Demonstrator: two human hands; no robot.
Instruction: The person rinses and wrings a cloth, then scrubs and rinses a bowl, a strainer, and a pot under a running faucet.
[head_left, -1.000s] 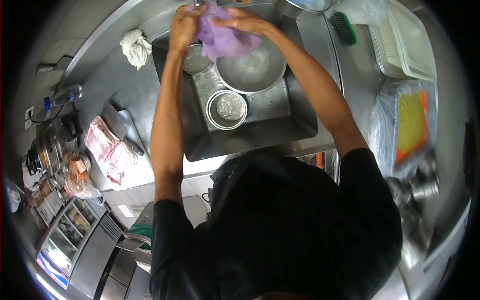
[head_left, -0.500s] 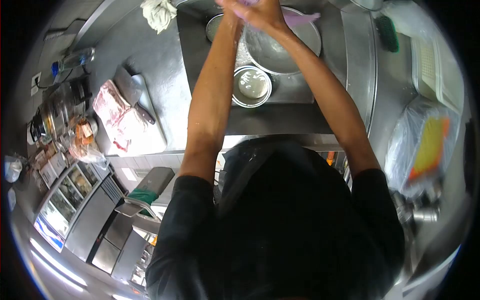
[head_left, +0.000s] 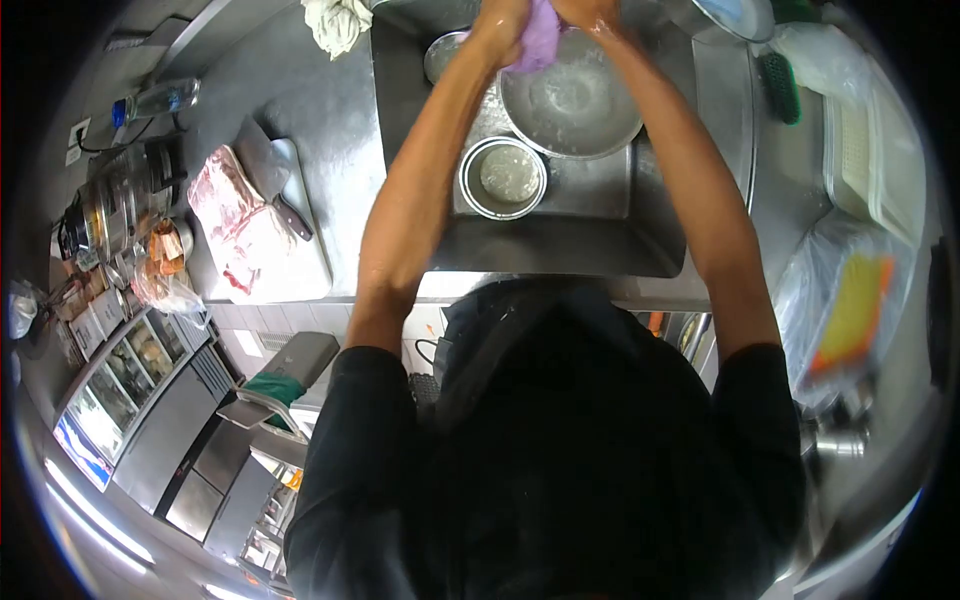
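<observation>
A wet purple cloth (head_left: 541, 42) is bunched between my hands at the top edge of the view, over the sink. My left hand (head_left: 503, 30) is closed around its left side. My right hand (head_left: 590, 12) is closed at its other side, with the fingers partly cut off by the frame. Beneath them in the sink (head_left: 560, 245) lies a large round metal bowl (head_left: 575, 95) with a wet surface. Nearer to me stands a small round metal pot (head_left: 503, 178) with water in it. Part of another round metal container (head_left: 440, 55) shows beside my left forearm.
On the left counter, a slab of raw meat (head_left: 235, 215) lies on a white cutting board (head_left: 300, 280) with a cleaver (head_left: 262, 160). A white rag (head_left: 338, 24) sits behind. To the right are a green brush (head_left: 780, 88), a white plastic basket (head_left: 850, 150) and a plastic bag (head_left: 845, 310).
My hands have moved apart, the left one lower and the right one to the right, so more of the purple cloth shows between them. The view has shifted slightly.
</observation>
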